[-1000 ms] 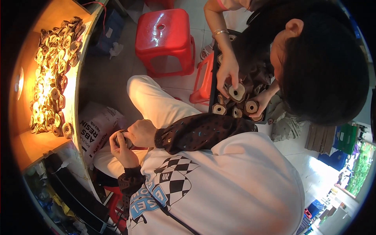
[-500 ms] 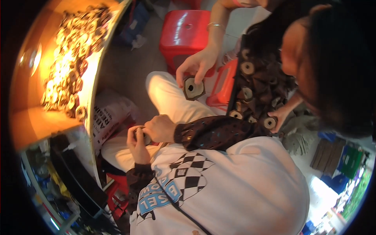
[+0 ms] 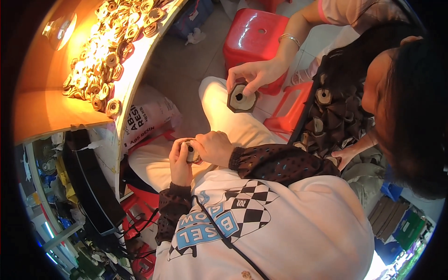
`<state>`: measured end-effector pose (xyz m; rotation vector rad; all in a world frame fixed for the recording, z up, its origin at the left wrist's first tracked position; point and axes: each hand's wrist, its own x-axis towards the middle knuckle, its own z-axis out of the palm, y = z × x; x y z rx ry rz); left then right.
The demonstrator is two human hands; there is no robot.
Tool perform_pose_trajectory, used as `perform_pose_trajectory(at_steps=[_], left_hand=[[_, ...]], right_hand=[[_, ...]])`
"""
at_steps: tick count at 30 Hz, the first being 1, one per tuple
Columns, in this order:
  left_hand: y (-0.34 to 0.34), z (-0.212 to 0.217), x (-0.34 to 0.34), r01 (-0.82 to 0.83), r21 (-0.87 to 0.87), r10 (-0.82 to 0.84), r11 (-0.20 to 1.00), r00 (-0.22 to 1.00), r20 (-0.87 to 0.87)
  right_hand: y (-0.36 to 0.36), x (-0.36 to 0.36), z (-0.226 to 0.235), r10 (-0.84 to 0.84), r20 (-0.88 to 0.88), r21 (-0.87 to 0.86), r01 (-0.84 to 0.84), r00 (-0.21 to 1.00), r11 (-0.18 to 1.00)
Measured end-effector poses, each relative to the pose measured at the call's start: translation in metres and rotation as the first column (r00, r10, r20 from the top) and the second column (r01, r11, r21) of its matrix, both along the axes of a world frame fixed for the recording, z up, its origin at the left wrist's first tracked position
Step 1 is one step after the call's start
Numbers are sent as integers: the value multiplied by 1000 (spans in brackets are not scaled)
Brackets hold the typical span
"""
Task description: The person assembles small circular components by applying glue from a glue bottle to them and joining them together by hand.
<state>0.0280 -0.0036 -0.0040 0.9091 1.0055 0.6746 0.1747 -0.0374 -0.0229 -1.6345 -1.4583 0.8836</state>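
Close in front of my body, my left hand (image 3: 180,163) is closed round a small dark-edged piece (image 3: 192,154) with a cream face and a dark centre hole. My right hand (image 3: 215,148) grips the same piece from its right side, fingers bent against it. Part of the piece is hidden by my fingers. Just beyond, a co-worker's hand (image 3: 266,72) holds a similar, eight-sided piece (image 3: 243,99) above my leg, its cream face and round hole showing. The co-worker's other hand (image 3: 351,151) reaches into a dark crate (image 3: 305,109) of such pieces at the right.
Many similar pieces (image 3: 105,60) lie heaped under bright light on the table (image 3: 140,60) at the left. A white printed sack (image 3: 151,114) stands below its edge. A red stool (image 3: 254,35) is beyond my knee. The co-worker's head (image 3: 396,107) leans in at the right.
The view has shifted, so the scene sits further right and the held piece shows more of its face. Both my hands keep hold of it. The co-worker still holds the eight-sided piece.
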Motion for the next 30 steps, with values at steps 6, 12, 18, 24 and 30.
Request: perform_pose_trajectory(at_steps=[6, 12, 18, 24, 30], left_hand=[[-3, 9, 9, 15, 10, -15, 1000, 1000, 5], [7, 20, 12, 62, -20, -62, 998, 998, -10], [11, 7, 6, 70, 23, -70, 997, 998, -10], [7, 13, 4, 24, -132, -14, 991, 997, 72], [9, 9, -4, 7, -232, 30, 973, 987, 156]], right_hand=[[0, 3, 10, -31, 38, 14, 30, 999, 999], [3, 7, 5, -5, 10, 28, 5, 1000, 1000], [3, 9, 4, -16, -2, 56, 17, 1000, 998], [5, 9, 0, -11, -37, 108, 15, 999, 994], [10, 2, -4, -41, -93, 139, 53, 995, 989]])
